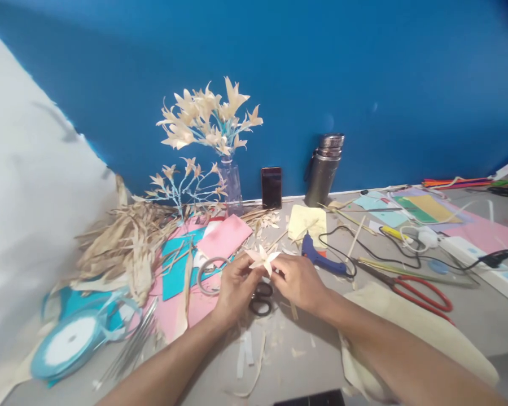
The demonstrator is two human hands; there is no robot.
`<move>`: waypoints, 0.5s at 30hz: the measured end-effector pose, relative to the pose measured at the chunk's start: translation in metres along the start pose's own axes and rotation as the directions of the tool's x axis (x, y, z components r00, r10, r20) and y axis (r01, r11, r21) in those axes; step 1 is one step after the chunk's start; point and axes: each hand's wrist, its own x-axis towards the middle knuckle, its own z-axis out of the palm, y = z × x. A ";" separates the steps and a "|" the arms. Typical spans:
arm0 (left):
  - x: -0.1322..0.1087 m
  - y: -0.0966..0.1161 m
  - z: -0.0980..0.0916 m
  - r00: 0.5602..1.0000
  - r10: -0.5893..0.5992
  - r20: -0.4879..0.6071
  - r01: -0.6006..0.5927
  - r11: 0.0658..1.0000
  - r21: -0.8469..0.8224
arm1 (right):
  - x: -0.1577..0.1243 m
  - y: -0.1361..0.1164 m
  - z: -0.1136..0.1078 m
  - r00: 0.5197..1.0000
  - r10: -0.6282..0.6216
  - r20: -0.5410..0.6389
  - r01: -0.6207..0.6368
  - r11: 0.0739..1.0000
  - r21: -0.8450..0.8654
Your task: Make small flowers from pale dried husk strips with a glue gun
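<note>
A pale, star-shaped artificial flower [262, 258] with pointed petals is held up between my two hands over the middle of the table. My left hand [238, 286] pinches it from the left, thumb and fingers closed at its base. From the other side my right hand [298, 282] closes its fingertips on the flower's right edge. Black-handled scissors [261, 300] lie beneath the hands, partly covered by them. A roll of tape [207, 276] rests just left of my left hand. Beyond my right hand lies a blue glue gun [322, 258] with a black cord.
Behind stand a clear bottle of pale flowers [232, 180], a phone [271, 188] and a steel flask [324, 169]. Dried husks [127, 242] and a blue ribbon spool [68, 344] are left. Red-handled scissors [423, 293], a cream cloth [406, 338] and a power strip [486, 270] are right.
</note>
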 end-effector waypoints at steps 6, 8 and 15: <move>-0.002 -0.002 0.001 0.998 -0.062 -0.003 0.062 0.998 -0.024 | 0.002 -0.003 -0.002 0.991 0.094 0.099 -0.096 0.995 0.015; -0.003 -0.001 0.002 0.996 -0.091 0.014 0.091 0.995 -0.034 | 0.002 -0.004 -0.003 0.989 0.083 0.124 -0.087 0.996 0.030; -0.003 0.004 0.001 1.000 -0.025 -0.002 0.025 0.993 0.118 | -0.002 -0.002 0.001 0.996 0.016 0.091 -0.017 1.000 0.017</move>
